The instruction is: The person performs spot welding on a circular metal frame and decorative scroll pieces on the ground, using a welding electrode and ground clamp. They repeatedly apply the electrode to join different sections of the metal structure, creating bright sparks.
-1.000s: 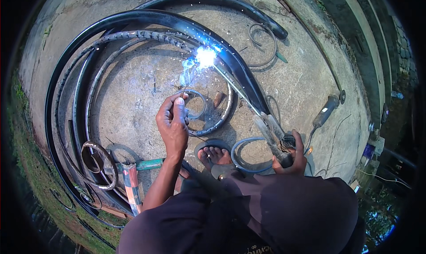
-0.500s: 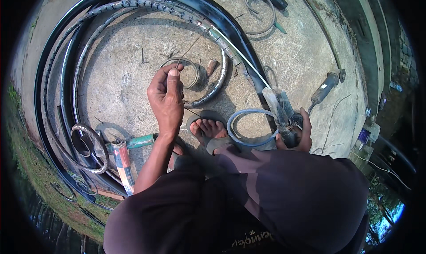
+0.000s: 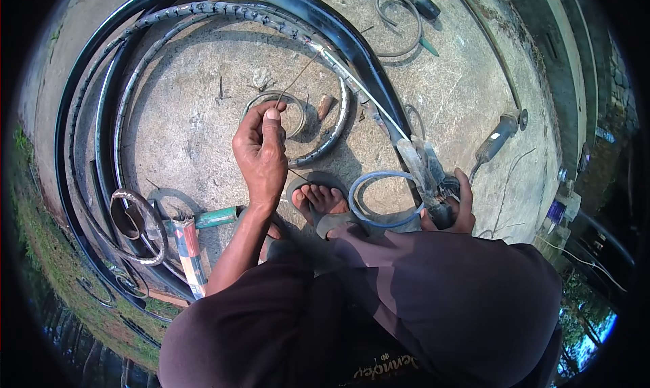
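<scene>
My left hand (image 3: 263, 147) is raised over the concrete, thumb and fingers pinched on a thin brown wire (image 3: 296, 80). The wire slants up and right toward a large metal coil (image 3: 254, 14) with dark marks along it. A small bright pinkish spot shows on the coil near the wire's upper end. By my right knee, my right hand (image 3: 463, 205) is closed round a dark tool (image 3: 443, 215) with a dusty grey front. A long white rod (image 3: 372, 97) runs from its front up and left to the coil. My palm and some fingers are hidden behind the tool.
A thick black tube (image 3: 338, 29) curves round the work area. A blue hoop (image 3: 362, 185) lies beside my sandalled foot (image 3: 318, 198). A dark cylindrical tool (image 3: 497, 137) with a small disc lies right. A green tube (image 3: 217, 217) and a patterned box (image 3: 189, 252) are left.
My left hand has shifted slightly right and down with the wire. The bright spot on the coil shows more plainly. My right hand stays nearly in place.
</scene>
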`<state>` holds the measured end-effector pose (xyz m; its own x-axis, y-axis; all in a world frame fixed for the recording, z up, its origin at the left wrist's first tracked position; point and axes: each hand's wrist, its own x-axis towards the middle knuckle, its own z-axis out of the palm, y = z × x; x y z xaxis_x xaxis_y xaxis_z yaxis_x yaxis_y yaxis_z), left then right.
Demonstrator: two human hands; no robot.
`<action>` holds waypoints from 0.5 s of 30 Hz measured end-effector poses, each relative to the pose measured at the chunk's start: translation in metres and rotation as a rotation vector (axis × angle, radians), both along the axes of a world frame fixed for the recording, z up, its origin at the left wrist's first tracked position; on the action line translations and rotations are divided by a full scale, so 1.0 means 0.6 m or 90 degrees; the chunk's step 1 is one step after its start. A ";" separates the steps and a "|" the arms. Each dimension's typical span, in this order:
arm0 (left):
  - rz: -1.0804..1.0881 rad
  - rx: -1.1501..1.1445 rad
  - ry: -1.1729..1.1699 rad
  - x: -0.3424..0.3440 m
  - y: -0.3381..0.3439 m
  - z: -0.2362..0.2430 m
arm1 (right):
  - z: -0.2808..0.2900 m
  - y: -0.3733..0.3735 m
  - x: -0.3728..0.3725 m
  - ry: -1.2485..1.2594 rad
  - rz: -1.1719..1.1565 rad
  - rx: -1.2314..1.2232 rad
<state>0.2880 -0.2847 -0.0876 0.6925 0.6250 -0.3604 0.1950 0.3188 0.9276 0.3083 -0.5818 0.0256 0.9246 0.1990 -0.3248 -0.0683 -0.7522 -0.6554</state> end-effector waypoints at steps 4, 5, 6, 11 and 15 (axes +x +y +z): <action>-0.012 0.013 0.002 0.003 -0.001 -0.004 | 0.006 0.001 0.005 0.000 0.018 -0.002; -0.013 0.020 -0.002 0.004 -0.004 -0.006 | 0.002 -0.005 0.003 -0.018 0.026 0.010; -0.010 0.035 -0.003 0.002 -0.003 -0.006 | -0.003 -0.006 0.003 -0.032 0.039 0.030; -0.007 0.031 0.008 -0.002 0.000 -0.001 | -0.008 -0.012 0.004 -0.024 0.058 0.030; -0.014 0.004 0.022 0.002 0.001 0.005 | 0.005 -0.006 0.008 -0.036 0.083 0.000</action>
<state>0.2890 -0.2844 -0.0849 0.6937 0.6119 -0.3800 0.2335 0.3081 0.9223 0.3131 -0.5857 0.0284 0.9077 0.3187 -0.2730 0.0670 -0.7521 -0.6556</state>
